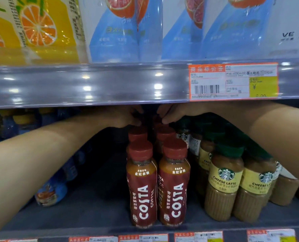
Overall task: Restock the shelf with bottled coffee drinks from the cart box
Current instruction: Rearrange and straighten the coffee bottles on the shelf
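Front Costa bottles [142,186] stand before both grips.

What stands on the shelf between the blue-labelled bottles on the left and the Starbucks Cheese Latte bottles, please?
In the head view, two rows of red-capped Costa coffee bottles stand there, with bare dark shelf to their left.

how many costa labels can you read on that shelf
2. One Costa bottle stands front left, another Costa bottle beside it on the right; more red caps behind, with their labels hidden.
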Tool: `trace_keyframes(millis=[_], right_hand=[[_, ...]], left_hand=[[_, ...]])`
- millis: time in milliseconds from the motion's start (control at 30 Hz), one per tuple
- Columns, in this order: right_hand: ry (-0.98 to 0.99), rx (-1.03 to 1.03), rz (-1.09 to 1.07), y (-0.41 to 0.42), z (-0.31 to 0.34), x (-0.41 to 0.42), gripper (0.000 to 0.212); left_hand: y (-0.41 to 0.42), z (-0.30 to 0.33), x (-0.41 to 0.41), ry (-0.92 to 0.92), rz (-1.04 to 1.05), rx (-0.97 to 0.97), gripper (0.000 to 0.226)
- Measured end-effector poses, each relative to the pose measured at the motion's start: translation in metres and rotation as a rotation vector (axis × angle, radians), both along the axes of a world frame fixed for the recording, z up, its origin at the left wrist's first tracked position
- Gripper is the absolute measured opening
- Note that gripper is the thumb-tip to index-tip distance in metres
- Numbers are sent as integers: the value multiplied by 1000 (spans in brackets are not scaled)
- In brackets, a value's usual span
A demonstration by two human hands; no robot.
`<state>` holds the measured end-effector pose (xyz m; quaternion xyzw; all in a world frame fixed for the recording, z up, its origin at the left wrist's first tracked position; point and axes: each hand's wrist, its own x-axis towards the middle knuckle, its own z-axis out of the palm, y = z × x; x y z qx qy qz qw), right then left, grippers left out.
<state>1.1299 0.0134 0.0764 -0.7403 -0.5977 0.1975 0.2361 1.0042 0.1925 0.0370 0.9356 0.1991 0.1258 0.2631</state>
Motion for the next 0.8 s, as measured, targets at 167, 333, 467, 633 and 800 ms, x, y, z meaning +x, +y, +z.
trace_keyframes(millis=[167,333,467,633,800], right_hand=[[13,39,-43,5,-5,6,38],[38,45,-52,5,-7,7,34],[73,48,-59,6,-8,9,30],[93,58,-64,6,-9,9,29],[110,43,-90,5,-10,12,22]], left_hand=[[-11,4,-6,-43,33,-87,43],[-22,11,-22,-9,-32,-136,31],[-23,10,-29,-34,-78,-169,28],[-18,7,-37,-60,-38,-150,27],[-24,10,-43,-43,44,-69,19]])
